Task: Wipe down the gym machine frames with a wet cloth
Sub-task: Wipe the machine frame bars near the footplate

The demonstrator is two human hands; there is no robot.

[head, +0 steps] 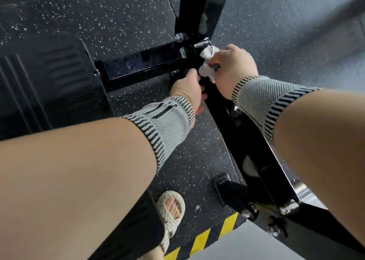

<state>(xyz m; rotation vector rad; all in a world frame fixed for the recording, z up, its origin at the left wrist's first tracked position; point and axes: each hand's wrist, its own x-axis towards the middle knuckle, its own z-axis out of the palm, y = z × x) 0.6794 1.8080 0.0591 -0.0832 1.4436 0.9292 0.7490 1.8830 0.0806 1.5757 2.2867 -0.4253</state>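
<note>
Right now, from the head view, your right hand (233, 66) pinches the white cloth (207, 64) against the black frame joint (189, 56) at 12 o'clock; your left hand (187, 89) curls round the beam (246, 141) below. Judging by the gloss, the crossbar (142, 62) at 10 o'clock looks wiped; the beam toward 5 o'clock probably remains.

Left hand (187, 87): reaching down and forward, fingers curled under, gripping something dark
Right hand (231, 66): knuckles up, fingers bunched tight round a white wad
Wrists: grey knit braces on both
Forearms: bare, stretched out, converging toward the middle
</note>
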